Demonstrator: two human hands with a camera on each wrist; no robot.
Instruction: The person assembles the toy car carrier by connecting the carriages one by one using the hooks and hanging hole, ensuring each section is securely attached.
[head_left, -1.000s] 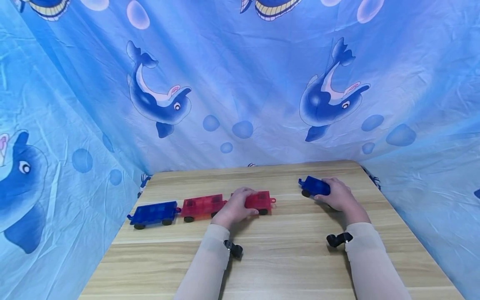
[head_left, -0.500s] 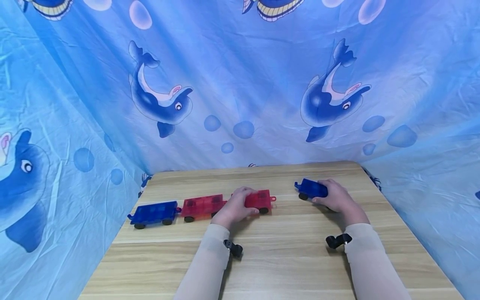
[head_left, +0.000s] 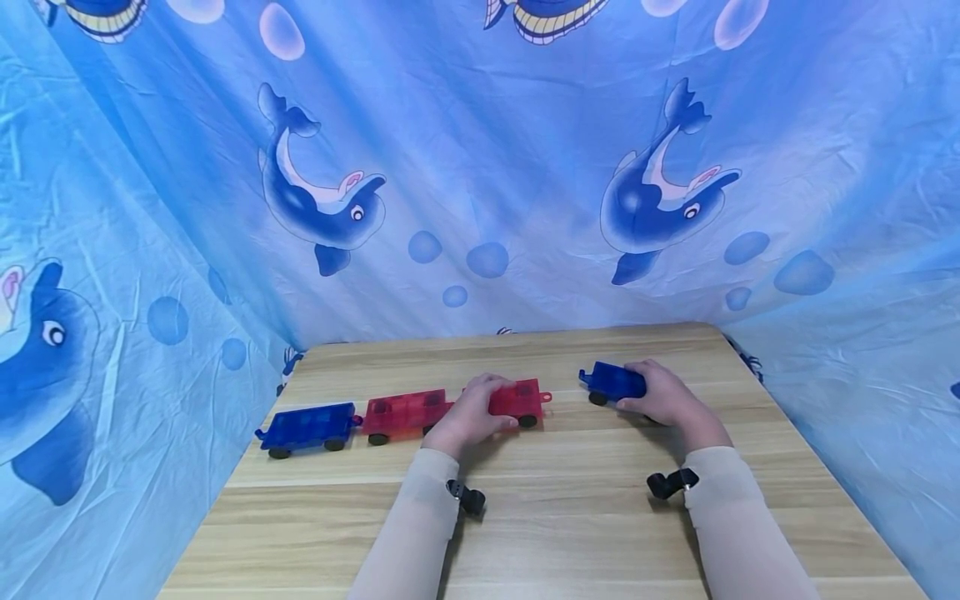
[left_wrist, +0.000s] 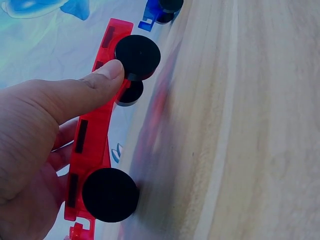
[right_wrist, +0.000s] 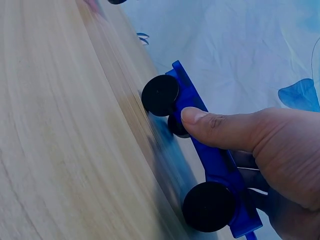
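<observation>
My left hand (head_left: 474, 417) grips a translucent red toy train car (head_left: 517, 400) across its width, thumb on the near side by a black wheel (left_wrist: 137, 56). A ring coupler (head_left: 547, 397) sticks out from that car's right end. My right hand (head_left: 669, 402) holds a blue toy train car (head_left: 617, 381) by its right part, thumb near a wheel (right_wrist: 160, 95) and fingers on the far side. Its hook (head_left: 582, 376) points left toward the red car, with a gap between them. Left of my left hand, a second red car (head_left: 405, 411) stands coupled to another blue car (head_left: 309, 426).
The cars are on a light wood-grain table (head_left: 570, 533). A blue curtain (head_left: 480, 167) printed with dolphins and bubbles hangs behind the table and along both sides. Each sleeve carries a small black wrist camera, one (head_left: 471, 498) left and one (head_left: 670, 482) right.
My right hand has slid the blue car left and slightly toward me, narrowing the gap to the red car. My left hand and the other cars have stayed in place.
</observation>
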